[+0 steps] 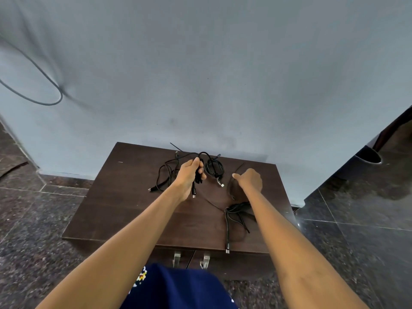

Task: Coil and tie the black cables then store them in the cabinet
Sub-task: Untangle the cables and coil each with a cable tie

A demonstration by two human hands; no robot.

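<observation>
Dark brown wood, that is the cabinet top (124, 197) I take as my landmark; I can read no writing or brand on anything. Toward its back left lies a loose black cable (166, 175), sprawled, one plug end pointing to the left edge. Just right of it my left hand (189, 175) is raised over the top, fingers curled round a folded black cable (197, 172): a loop arches up beyond the fingers toward the wall, and the plug ends hang down below the palm, long axis running front to back. Right again, a coiled cable (214, 169) rests near the back edge. My right hand (250, 180) hovers over the back right part; whether its fingers pinch the thin black strand (236, 169) beside them I cannot tell. Near the front right lies a bundled cable (236, 214), one plug reaching over the front edge.
</observation>
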